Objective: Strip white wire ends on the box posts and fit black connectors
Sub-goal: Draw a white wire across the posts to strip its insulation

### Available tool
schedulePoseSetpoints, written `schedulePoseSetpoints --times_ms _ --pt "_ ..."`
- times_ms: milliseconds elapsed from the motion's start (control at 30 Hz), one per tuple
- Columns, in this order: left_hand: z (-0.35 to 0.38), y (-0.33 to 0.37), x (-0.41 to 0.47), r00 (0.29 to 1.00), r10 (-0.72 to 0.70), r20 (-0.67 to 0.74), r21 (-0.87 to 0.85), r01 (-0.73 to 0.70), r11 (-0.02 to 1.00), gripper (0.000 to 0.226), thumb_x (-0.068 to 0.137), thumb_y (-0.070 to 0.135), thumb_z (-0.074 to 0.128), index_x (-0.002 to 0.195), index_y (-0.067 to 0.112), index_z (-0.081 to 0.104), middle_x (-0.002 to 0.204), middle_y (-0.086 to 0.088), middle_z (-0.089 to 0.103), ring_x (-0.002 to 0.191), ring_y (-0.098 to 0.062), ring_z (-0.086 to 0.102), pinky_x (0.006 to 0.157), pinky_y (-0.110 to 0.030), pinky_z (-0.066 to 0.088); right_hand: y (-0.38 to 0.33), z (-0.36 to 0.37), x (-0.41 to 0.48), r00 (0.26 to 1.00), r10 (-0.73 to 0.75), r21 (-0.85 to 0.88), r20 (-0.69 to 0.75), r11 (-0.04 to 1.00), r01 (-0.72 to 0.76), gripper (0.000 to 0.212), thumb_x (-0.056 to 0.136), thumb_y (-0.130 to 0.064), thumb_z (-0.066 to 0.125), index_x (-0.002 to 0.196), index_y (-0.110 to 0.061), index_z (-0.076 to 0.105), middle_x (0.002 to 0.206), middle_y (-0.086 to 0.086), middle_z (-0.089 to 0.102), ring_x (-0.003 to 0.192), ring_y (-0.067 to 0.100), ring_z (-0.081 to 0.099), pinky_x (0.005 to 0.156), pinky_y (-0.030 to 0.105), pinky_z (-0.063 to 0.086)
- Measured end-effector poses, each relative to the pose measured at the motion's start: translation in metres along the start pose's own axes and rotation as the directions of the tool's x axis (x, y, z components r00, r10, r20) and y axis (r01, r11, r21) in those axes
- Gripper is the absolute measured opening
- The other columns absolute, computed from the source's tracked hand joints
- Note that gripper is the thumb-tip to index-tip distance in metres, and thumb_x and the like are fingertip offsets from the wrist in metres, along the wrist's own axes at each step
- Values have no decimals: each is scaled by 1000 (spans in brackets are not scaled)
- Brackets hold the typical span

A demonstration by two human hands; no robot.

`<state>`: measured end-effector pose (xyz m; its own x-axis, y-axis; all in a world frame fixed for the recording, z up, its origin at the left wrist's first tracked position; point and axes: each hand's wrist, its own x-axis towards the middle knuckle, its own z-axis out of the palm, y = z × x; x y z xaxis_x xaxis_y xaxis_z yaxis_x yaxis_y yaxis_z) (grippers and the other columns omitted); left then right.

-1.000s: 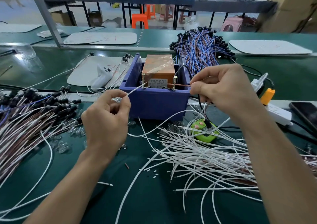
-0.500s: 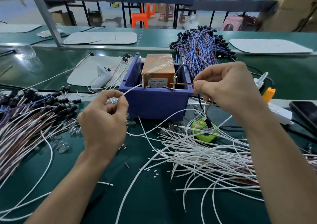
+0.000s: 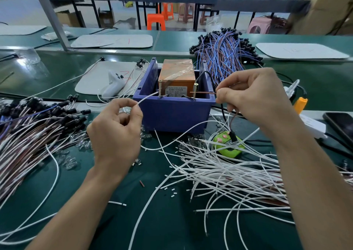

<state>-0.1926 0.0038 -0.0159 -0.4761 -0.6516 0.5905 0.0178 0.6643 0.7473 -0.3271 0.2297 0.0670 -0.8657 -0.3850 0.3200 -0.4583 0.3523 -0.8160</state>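
Note:
A blue box (image 3: 174, 114) holds an orange block (image 3: 176, 73) and two upright brass posts, the left post (image 3: 160, 88) and the right post (image 3: 194, 91). My left hand (image 3: 116, 133) pinches a white wire (image 3: 148, 97) whose end reaches the left post. My right hand (image 3: 254, 94) pinches a brown wire (image 3: 204, 93) that touches the right post; that wire hangs down to a black connector (image 3: 232, 136) below the hand.
A heap of loose white wires (image 3: 229, 171) lies at front right over a green gadget (image 3: 228, 146). Finished wires with black connectors (image 3: 34, 131) pile at left, blue and brown ones (image 3: 223, 49) behind. Small clear bulbs (image 3: 70, 161) lie scattered near the pile at left. A phone (image 3: 342, 123) lies at right.
Both hands stay at the posts. My right hand has shifted slightly right, drawing the brown wire along the right post. My left hand has barely moved.

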Motion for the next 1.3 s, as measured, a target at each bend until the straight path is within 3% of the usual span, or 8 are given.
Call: schedulePoseSetpoints --times_ms 200,467,767,933,1100,1300 --pt "1 -1 3 999 -12 33 -11 12 1000 12 95 37 63 90 27 67 53 4 61 41 -24 47 56 -31 48 0 -1 -1 1000 9 -16 -18 1000 -10 6 78 -16 79 76 -22 79 65 -4 75 48 9 64 53 18 48" --pt "-2 -1 4 1000 -13 16 -10 13 1000 12 95 37 63 89 27 67 56 8 65 42 -25 53 55 -35 52 -1 -4 -1 999 19 -19 -35 1000 -20 7 77 -16 80 74 -21 78 64 -1 75 49 11 66 48 16 46" --pt "-2 -2 1 999 -12 52 -25 13 1000 9 96 36 63 91 29 66 55 7 63 40 -20 48 55 -30 46 1 -7 0 995 47 -28 -86 998 -50 10 77 -15 80 73 -24 79 63 -2 74 47 10 64 46 16 45" --pt "-2 0 1 999 -2 34 -8 2 1000 11 96 38 63 91 28 66 56 8 64 41 -21 51 55 -31 49 -3 -5 -2 1000 25 -18 -10 1000 -26 5 77 -17 79 75 -22 79 63 0 74 48 10 64 50 19 47" --pt "-3 0 3 1000 -24 -17 32 25 999 14 95 40 61 88 29 65 60 12 66 44 -21 52 59 -30 50 -13 -4 -6 989 -6 110 147 994 -10 8 78 -5 78 76 -13 78 66 6 75 48 15 59 47 24 47" --pt "-1 3 -2 997 22 77 -11 -21 1000 6 93 38 63 90 34 66 54 6 62 40 -18 47 50 -27 43 -16 -6 -8 974 -16 205 224 978 -31 8 80 2 77 78 -5 77 67 10 75 50 17 58 44 23 46"
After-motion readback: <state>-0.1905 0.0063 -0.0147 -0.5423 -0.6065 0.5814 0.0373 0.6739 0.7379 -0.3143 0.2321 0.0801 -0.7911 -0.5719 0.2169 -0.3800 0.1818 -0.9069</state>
